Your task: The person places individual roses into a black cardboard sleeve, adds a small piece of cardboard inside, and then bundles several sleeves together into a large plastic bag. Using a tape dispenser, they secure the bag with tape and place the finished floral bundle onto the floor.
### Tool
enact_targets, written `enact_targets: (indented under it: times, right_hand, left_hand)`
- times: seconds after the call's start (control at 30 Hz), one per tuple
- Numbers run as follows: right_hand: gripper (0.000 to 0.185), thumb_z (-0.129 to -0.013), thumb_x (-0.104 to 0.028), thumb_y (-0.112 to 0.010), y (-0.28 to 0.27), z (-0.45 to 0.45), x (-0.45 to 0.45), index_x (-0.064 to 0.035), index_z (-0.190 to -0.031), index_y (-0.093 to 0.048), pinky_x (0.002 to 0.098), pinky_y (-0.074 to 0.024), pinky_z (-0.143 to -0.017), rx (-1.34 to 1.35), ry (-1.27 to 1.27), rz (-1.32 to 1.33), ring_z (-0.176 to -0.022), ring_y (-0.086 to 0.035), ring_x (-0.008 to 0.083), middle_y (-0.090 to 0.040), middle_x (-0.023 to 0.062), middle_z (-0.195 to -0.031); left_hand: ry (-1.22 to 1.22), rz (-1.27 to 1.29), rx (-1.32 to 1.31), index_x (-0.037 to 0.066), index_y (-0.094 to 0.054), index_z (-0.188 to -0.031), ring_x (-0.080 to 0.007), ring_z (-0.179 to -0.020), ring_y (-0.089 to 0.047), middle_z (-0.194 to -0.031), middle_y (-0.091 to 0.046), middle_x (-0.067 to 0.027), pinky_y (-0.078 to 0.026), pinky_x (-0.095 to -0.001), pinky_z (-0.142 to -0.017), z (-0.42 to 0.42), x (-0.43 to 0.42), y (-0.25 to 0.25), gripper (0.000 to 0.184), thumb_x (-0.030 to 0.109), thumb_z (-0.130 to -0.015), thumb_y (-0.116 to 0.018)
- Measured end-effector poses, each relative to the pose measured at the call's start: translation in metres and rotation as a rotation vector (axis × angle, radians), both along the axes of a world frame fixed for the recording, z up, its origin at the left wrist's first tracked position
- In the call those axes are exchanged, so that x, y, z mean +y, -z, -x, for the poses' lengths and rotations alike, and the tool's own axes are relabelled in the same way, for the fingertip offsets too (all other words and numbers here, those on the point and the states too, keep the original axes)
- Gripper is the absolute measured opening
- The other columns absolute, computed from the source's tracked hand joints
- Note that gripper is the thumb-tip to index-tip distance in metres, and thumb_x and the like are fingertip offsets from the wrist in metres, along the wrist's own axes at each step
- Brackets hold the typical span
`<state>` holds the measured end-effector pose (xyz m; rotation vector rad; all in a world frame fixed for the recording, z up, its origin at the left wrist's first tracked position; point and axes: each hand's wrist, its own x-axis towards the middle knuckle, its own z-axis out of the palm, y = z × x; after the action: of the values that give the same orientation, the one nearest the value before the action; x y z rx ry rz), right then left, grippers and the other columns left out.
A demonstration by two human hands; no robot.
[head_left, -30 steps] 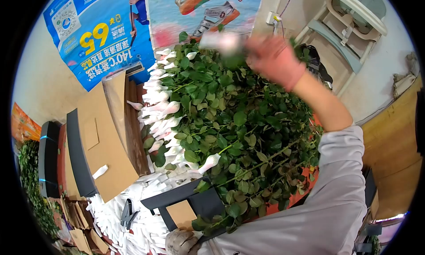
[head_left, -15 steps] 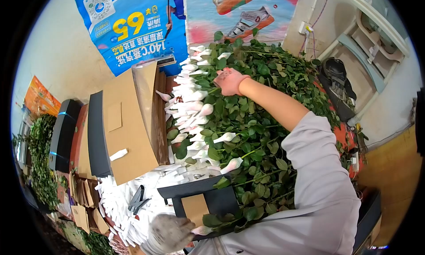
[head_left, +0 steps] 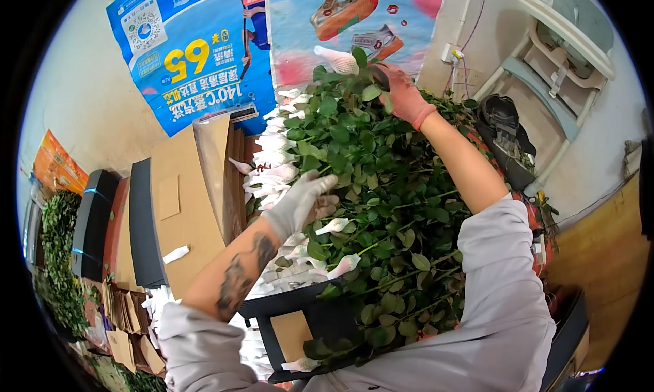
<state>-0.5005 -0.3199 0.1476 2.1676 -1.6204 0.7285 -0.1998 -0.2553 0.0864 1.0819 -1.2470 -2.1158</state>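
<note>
In the head view, my right hand (head_left: 402,96), in a pink glove, is closed on the leafy stem of a rose (head_left: 343,61), whose bud wears a white net sleeve. This rose is raised over the far end of a thick pile of roses (head_left: 402,222), its bud pointing left. My left hand (head_left: 306,202), in a grey-white glove, hovers over the left side of the pile, fingers apart and holding nothing. Beside it lie many white-sleeved buds (head_left: 276,157) in a column, their leaves and stems stretching right.
A black box (head_left: 306,307) with a cardboard patch stands in front of me, a sleeved bud (head_left: 300,365) at its near edge. Cardboard sheets (head_left: 197,235) lean at the left, with loose white sleeves (head_left: 160,300) below. A white high chair (head_left: 565,85) stands at the right.
My right hand has risen and moved right, lifting a rose off the pile. My left hand has swung up from the black box to above the pile. The view has shifted slightly.
</note>
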Motion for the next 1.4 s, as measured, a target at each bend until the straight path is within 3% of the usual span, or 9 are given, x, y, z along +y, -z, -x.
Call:
enact_targets:
  times: [0.13,0.2,0.27,0.33,0.53,0.8,1.13,1.27,1.4]
  right_hand:
    - [0.054,-0.072,-0.015,-0.056,-0.005,-0.012,0.028,-0.0078,-0.125,-0.047,0.0387,-0.0291,-0.104,0.12,-0.285,0.278,-0.116,-0.044,0.0284,-0.049,0.0109,-0.122]
    - [0.053,-0.072,-0.017,-0.054,-0.014,-0.048,0.041,-0.0089,-0.123,-0.049,0.0389,-0.0313,-0.102,0.221,-0.098,-0.206,-0.111,-0.048,0.027,-0.053,0.0085,-0.117]
    - [0.041,-0.075,-0.022,-0.054,0.044,-0.05,0.006,-0.0102,-0.114,-0.051,0.0417,-0.0419,-0.087,0.448,-0.13,-0.176,-0.1,-0.056,0.027,-0.06,0.0068,-0.104]
    - [0.048,-0.079,-0.021,-0.043,0.047,-0.077,0.031,-0.0123,-0.126,-0.048,0.0396,-0.0317,-0.101,0.516,-0.014,-0.424,-0.111,-0.049,0.0262,-0.052,0.0105,-0.121]
    - [0.045,-0.083,-0.024,-0.043,0.073,-0.091,0.025,-0.0125,-0.126,-0.045,0.047,-0.0281,-0.101,0.39,0.126,-0.538,-0.12,-0.037,0.0394,-0.041,0.0158,-0.132]
    - [0.031,-0.078,-0.013,-0.055,0.067,-0.079,0.011,-0.0126,-0.109,-0.056,0.0338,-0.0463,-0.084,0.486,-0.025,-0.508,-0.098,-0.059,0.0242,-0.057,0.0101,-0.113]
    - [0.038,-0.068,-0.017,-0.06,-0.076,-0.018,0.13,-0.0153,-0.105,-0.053,0.0281,-0.049,-0.068,0.503,0.293,0.524,-0.08,-0.061,0.0186,-0.058,0.006,-0.103]
    - [0.041,-0.073,-0.026,-0.059,-0.061,-0.062,0.16,-0.0151,-0.112,-0.052,0.0313,-0.0492,-0.071,0.707,0.337,-0.185,-0.088,-0.061,0.0233,-0.056,0.0111,-0.113]
    - [0.044,-0.074,-0.033,-0.059,0.052,-0.056,0.164,-0.0133,-0.112,-0.053,0.0409,-0.0489,-0.079,0.494,-0.337,-0.52,-0.097,-0.059,0.0276,-0.054,0.0108,-0.115]
  left_hand:
    - [0.041,1.021,-0.692,0.006,-0.038,-0.132,-0.0239,-0.086,-0.058,-0.101,-0.057,-0.0138,-0.047,-0.0389,-0.075,0.015,-0.042,0.041,0.058,0.032,-0.084,-0.058]
    - [0.425,1.519,-1.32,0.009,-0.051,-0.119,-0.024,-0.09,-0.058,-0.097,-0.059,-0.0112,-0.047,-0.0401,-0.075,0.014,-0.039,0.017,0.048,0.031,-0.077,-0.06]
    - [0.419,1.584,-1.434,0.012,-0.059,-0.105,-0.022,-0.091,-0.058,-0.095,-0.059,-0.007,-0.047,-0.0368,-0.07,0.011,-0.031,-0.008,0.032,0.025,-0.075,-0.06]
    - [0.079,1.866,-1.103,0.014,-0.066,-0.09,-0.028,-0.083,-0.061,-0.092,-0.063,-0.008,-0.047,-0.0414,-0.067,0.001,-0.059,0.028,0.024,0.025,-0.069,-0.064]
    - [0.158,1.751,-1.111,0.017,-0.066,-0.095,-0.0268,-0.107,-0.048,-0.109,-0.055,-0.0063,-0.039,-0.0431,-0.082,-0.028,-0.057,0.012,0.029,0.026,-0.068,-0.067]
    - [-0.071,1.668,-0.904,0.007,-0.06,-0.09,-0.0313,-0.095,-0.051,-0.101,-0.055,-0.0124,-0.04,-0.0424,-0.081,-0.046,-0.072,0.019,0.027,0.021,-0.068,-0.066]
    - [0.17,1.698,-0.86,0.006,-0.056,-0.113,-0.033,-0.105,-0.051,-0.109,-0.057,-0.0143,-0.038,-0.0435,-0.091,-0.022,-0.08,0.012,0.047,0.03,-0.073,-0.061]
    - [0.287,1.649,-1.148,0.01,-0.062,-0.09,-0.0308,-0.089,-0.058,-0.091,-0.062,-0.0112,-0.043,-0.0423,-0.08,-0.006,-0.085,-0.005,0.026,0.03,-0.076,-0.053]
    - [0.53,1.417,-1.204,0.009,-0.064,-0.095,-0.0287,-0.093,-0.061,-0.096,-0.065,-0.0139,-0.046,-0.0383,-0.082,0.006,-0.095,-0.043,0.032,0.033,-0.079,-0.05]
